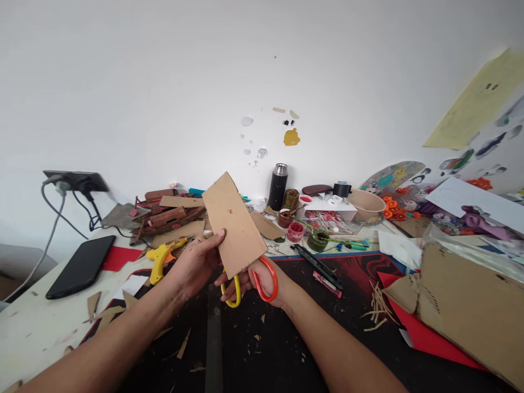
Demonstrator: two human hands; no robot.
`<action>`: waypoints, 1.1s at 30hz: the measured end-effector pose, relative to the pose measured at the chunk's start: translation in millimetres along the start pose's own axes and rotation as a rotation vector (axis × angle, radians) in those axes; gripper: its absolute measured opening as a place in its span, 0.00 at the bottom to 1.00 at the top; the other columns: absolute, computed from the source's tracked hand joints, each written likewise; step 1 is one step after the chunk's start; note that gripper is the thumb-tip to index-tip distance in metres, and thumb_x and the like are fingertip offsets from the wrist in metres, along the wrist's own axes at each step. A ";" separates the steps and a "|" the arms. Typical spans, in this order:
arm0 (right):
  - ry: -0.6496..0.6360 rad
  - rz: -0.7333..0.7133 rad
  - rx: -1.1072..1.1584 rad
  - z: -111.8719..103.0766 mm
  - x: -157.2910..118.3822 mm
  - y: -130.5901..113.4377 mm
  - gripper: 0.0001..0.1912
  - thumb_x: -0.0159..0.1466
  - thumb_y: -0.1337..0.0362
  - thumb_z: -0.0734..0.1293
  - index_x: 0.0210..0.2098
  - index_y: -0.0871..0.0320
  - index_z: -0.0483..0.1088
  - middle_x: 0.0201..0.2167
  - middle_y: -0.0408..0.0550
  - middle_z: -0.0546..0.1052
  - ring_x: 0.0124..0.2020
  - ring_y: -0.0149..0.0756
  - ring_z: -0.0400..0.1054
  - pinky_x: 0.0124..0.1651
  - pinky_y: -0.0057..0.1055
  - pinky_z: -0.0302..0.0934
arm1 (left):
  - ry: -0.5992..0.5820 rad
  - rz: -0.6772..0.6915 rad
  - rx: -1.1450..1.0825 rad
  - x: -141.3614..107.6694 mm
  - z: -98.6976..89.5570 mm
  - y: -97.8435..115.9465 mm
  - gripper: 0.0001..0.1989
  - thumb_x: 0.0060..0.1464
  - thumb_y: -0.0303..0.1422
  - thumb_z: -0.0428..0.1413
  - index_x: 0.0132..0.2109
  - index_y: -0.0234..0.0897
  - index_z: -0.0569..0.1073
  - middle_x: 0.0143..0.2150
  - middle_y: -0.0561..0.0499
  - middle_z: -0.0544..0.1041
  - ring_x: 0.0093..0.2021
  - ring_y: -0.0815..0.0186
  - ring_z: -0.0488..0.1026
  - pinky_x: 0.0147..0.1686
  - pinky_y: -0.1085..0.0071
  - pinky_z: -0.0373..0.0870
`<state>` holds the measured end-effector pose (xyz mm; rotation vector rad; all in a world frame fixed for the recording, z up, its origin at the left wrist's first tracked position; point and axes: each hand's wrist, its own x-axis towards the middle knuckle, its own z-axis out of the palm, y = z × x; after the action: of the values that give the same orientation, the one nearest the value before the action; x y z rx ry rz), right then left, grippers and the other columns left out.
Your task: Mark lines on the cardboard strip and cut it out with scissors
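Note:
My left hand (pixel 203 256) grips a flat, roughly rectangular piece of cardboard (pixel 235 224) by its left edge, thumb on the face. The piece is tilted and held up above the dark mat (pixel 262 355). Behind its lower edge is my right hand (pixel 262 278), closed on a pair of scissors (pixel 268 281) with one red and one yellow handle loop. The scissor blades are hidden by the cardboard, so I cannot tell whether they touch it. Below the hands a long dark metal ruler (pixel 214 338) lies on the mat.
A yellow glue gun (pixel 160 259) and a black phone (pixel 82 267) lie at the left. Paint jars (pixel 295 232), a black flask (pixel 278 186) and a black craft knife (pixel 318 266) are beyond my hands. A large cardboard sheet (pixel 470 305) covers the right side. Cardboard scraps (pixel 184 344) dot the mat.

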<state>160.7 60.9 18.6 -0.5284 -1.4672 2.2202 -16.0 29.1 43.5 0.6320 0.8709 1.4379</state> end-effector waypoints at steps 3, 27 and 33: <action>0.048 0.011 0.000 0.1 1.8 3.1 0.32 0.63 0.38 0.70 0.47 0.62 0.76 0.36 0.61 0.86 0.34 0.50 0.84 0.43 0.45 0.76 | -0.025 -0.057 0.053 0.9 -2.4 -0.6 0.18 0.52 0.41 0.74 0.44 0.33 0.84 0.35 0.39 0.86 0.28 0.55 0.80 0.22 0.67 0.71; 0.094 -0.059 0.029 -9.1 2.0 12.9 0.44 0.63 0.25 0.69 0.54 0.61 0.73 0.32 0.54 0.84 0.25 0.42 0.80 0.30 0.32 0.70 | 0.303 0.223 -0.025 24.5 -17.9 21.6 0.15 0.55 0.31 0.71 0.49 0.35 0.81 0.45 0.45 0.87 0.37 0.63 0.83 0.34 0.71 0.80; 0.130 -0.132 0.013 -11.7 1.9 9.1 0.47 0.63 0.22 0.67 0.56 0.60 0.71 0.33 0.54 0.85 0.25 0.43 0.81 0.26 0.29 0.65 | 0.314 0.369 -0.057 28.8 -24.6 32.9 0.16 0.49 0.31 0.74 0.44 0.37 0.79 0.35 0.54 0.83 0.23 0.73 0.71 0.20 0.79 0.65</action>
<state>164.1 67.7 5.8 -0.5449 -1.3793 2.0527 -57.0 56.5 53.0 0.5498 0.9861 1.9251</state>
